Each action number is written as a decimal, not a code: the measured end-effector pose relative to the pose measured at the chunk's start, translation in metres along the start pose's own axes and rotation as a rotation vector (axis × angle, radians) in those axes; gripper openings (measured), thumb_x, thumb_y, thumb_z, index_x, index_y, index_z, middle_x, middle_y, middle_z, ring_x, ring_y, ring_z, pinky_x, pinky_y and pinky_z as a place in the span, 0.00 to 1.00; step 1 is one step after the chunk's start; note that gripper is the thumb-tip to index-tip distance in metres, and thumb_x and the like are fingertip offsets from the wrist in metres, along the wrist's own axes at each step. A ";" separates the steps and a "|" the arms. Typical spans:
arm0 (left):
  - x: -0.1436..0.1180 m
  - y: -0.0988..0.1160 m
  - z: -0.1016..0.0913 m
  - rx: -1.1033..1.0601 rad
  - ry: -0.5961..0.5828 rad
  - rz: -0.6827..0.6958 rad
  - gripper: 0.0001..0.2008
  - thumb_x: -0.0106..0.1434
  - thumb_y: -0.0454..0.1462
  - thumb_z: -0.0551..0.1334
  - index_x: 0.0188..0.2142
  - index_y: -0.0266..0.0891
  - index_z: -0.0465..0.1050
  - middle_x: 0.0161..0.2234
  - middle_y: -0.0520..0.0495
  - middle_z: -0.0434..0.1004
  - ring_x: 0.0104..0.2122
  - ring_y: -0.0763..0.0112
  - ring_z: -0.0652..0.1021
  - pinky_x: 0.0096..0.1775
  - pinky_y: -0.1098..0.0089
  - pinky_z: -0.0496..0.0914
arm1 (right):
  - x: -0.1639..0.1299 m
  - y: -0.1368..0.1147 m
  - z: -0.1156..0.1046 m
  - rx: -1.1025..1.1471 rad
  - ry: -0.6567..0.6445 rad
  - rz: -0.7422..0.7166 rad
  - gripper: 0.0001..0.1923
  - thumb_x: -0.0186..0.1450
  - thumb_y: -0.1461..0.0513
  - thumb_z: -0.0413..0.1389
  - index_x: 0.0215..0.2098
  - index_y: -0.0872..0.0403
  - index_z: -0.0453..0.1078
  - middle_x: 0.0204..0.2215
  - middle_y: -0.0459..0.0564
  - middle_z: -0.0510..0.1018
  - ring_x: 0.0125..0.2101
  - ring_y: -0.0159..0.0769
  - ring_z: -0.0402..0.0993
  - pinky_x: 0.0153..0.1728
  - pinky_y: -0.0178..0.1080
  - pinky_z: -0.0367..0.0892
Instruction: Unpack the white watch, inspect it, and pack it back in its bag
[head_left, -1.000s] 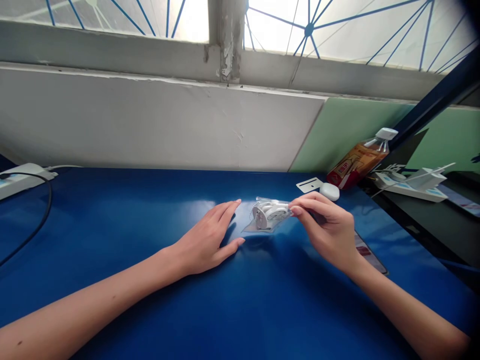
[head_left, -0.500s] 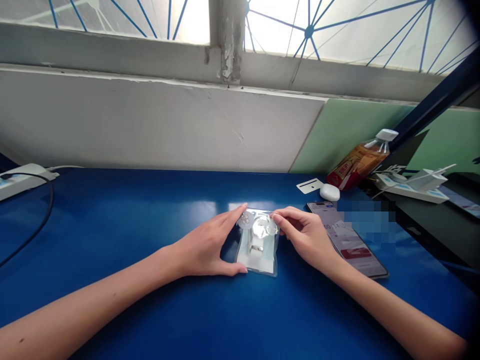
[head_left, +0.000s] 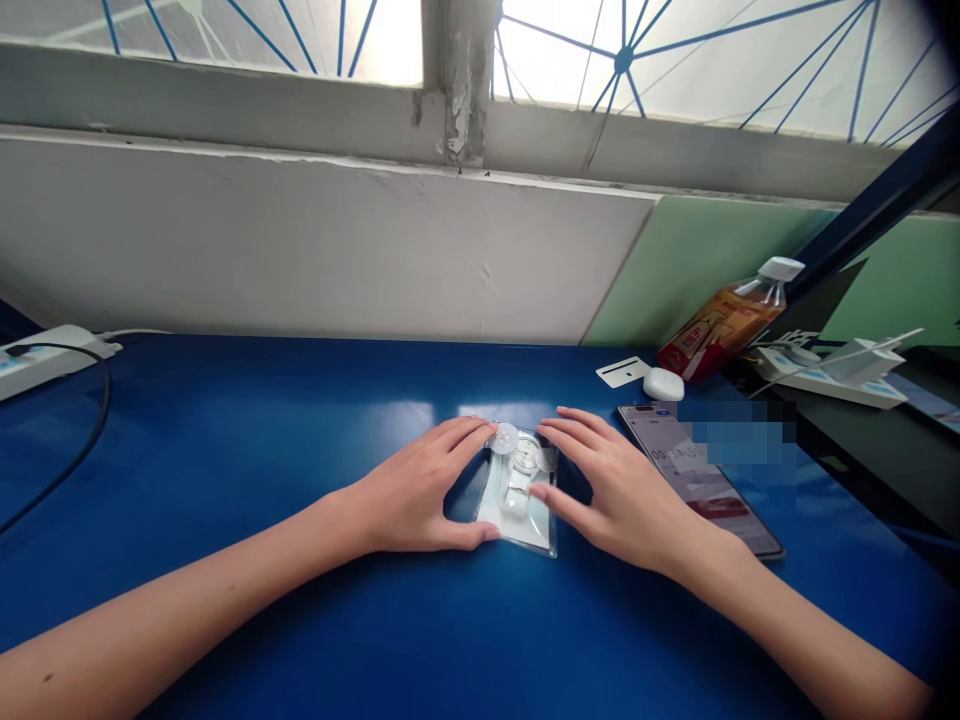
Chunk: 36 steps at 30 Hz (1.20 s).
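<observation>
A small clear plastic bag (head_left: pixel 519 495) with a white watch-like item and round tags inside lies flat on the blue table (head_left: pixel 262 450). My left hand (head_left: pixel 412 495) rests at the bag's left edge, forefinger and thumb touching its far and near corners. On the bag's right side lies my right hand (head_left: pixel 619 495), fingers spread and pressing down along that edge. Neither hand lifts the bag.
A phone (head_left: pixel 701 480) lies face up just right of my right hand. Behind it are a white pebble-shaped case (head_left: pixel 664 384), a white card (head_left: pixel 622 372) and a tilted drink bottle (head_left: pixel 731 318). A power strip (head_left: pixel 45 358) with a black cable sits far left.
The bag, held up by my right hand a second ago, has been laid flat on the table. My right hand has let go and opened over its right edge.
</observation>
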<state>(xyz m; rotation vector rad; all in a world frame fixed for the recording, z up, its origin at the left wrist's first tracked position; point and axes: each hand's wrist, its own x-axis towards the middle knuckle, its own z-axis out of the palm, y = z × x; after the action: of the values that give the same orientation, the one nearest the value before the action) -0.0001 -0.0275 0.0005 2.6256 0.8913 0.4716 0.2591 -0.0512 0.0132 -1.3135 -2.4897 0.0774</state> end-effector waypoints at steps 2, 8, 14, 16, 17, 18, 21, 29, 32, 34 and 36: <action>0.000 0.001 -0.001 0.013 -0.020 -0.013 0.47 0.57 0.53 0.64 0.68 0.38 0.45 0.66 0.36 0.50 0.64 0.48 0.56 0.60 0.52 0.60 | -0.001 0.000 0.000 0.014 -0.098 -0.051 0.38 0.65 0.46 0.52 0.65 0.60 0.55 0.62 0.62 0.64 0.64 0.56 0.53 0.58 0.57 0.62; 0.001 0.001 -0.004 0.039 -0.073 -0.013 0.47 0.57 0.54 0.64 0.68 0.40 0.46 0.68 0.37 0.45 0.66 0.46 0.51 0.61 0.49 0.57 | -0.002 0.003 0.005 0.067 -0.207 -0.056 0.44 0.66 0.45 0.50 0.70 0.57 0.40 0.68 0.61 0.49 0.67 0.53 0.40 0.61 0.57 0.56; 0.000 0.001 -0.002 0.041 -0.008 0.008 0.43 0.58 0.53 0.64 0.66 0.38 0.50 0.68 0.38 0.48 0.66 0.48 0.52 0.62 0.50 0.57 | 0.001 0.007 0.002 0.057 -0.215 -0.018 0.39 0.68 0.47 0.48 0.69 0.57 0.44 0.68 0.58 0.49 0.68 0.51 0.37 0.62 0.57 0.53; 0.000 0.000 0.000 0.052 0.026 0.009 0.42 0.59 0.53 0.64 0.66 0.38 0.53 0.67 0.37 0.50 0.66 0.47 0.53 0.61 0.49 0.57 | 0.002 0.009 0.001 0.066 -0.229 -0.006 0.38 0.68 0.47 0.47 0.69 0.57 0.45 0.68 0.56 0.50 0.68 0.50 0.38 0.62 0.57 0.53; 0.000 0.000 0.000 0.061 0.043 0.006 0.41 0.59 0.52 0.64 0.65 0.38 0.54 0.66 0.36 0.51 0.65 0.46 0.54 0.61 0.49 0.58 | 0.003 0.009 0.000 0.069 -0.240 0.007 0.39 0.68 0.46 0.47 0.69 0.56 0.44 0.68 0.55 0.49 0.68 0.50 0.38 0.62 0.56 0.53; 0.000 0.000 0.001 0.072 0.054 0.001 0.40 0.59 0.52 0.64 0.65 0.37 0.55 0.66 0.36 0.52 0.65 0.46 0.54 0.61 0.49 0.58 | 0.004 0.011 0.000 0.070 -0.250 0.025 0.39 0.68 0.45 0.47 0.69 0.56 0.44 0.68 0.54 0.49 0.68 0.50 0.37 0.63 0.56 0.53; -0.001 0.000 0.002 0.097 0.059 -0.009 0.39 0.60 0.52 0.63 0.65 0.37 0.55 0.66 0.35 0.53 0.65 0.46 0.55 0.61 0.49 0.59 | 0.004 0.014 -0.001 0.071 -0.277 0.070 0.40 0.67 0.43 0.45 0.70 0.55 0.43 0.69 0.51 0.47 0.68 0.50 0.36 0.63 0.54 0.52; -0.002 0.000 0.001 0.105 0.058 -0.018 0.39 0.60 0.52 0.63 0.65 0.38 0.56 0.66 0.36 0.53 0.65 0.46 0.54 0.61 0.49 0.59 | 0.004 0.015 0.000 0.077 -0.288 0.064 0.40 0.68 0.43 0.44 0.70 0.54 0.42 0.69 0.51 0.46 0.68 0.49 0.36 0.64 0.53 0.50; -0.001 0.000 0.001 0.090 0.054 -0.020 0.39 0.61 0.52 0.62 0.65 0.37 0.55 0.66 0.36 0.51 0.66 0.47 0.53 0.61 0.50 0.58 | 0.003 0.015 0.000 0.073 -0.288 0.045 0.43 0.66 0.42 0.46 0.70 0.55 0.39 0.69 0.52 0.44 0.68 0.49 0.37 0.64 0.53 0.50; -0.001 0.000 0.001 0.072 0.044 -0.025 0.39 0.61 0.53 0.62 0.65 0.38 0.54 0.67 0.37 0.49 0.66 0.48 0.52 0.62 0.50 0.57 | 0.002 0.016 0.001 0.075 -0.283 0.016 0.46 0.65 0.41 0.48 0.70 0.55 0.37 0.69 0.54 0.44 0.68 0.50 0.38 0.64 0.53 0.50; -0.001 0.000 0.000 0.050 0.023 -0.039 0.40 0.60 0.54 0.62 0.65 0.38 0.52 0.68 0.37 0.47 0.66 0.49 0.51 0.62 0.51 0.57 | 0.001 0.016 0.003 0.084 -0.268 -0.010 0.48 0.64 0.41 0.49 0.70 0.55 0.37 0.69 0.55 0.45 0.68 0.50 0.39 0.64 0.53 0.51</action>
<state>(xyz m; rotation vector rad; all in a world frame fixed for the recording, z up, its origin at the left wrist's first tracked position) -0.0005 -0.0281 0.0001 2.6479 0.9719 0.4761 0.2704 -0.0406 0.0076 -1.3326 -2.6777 0.3747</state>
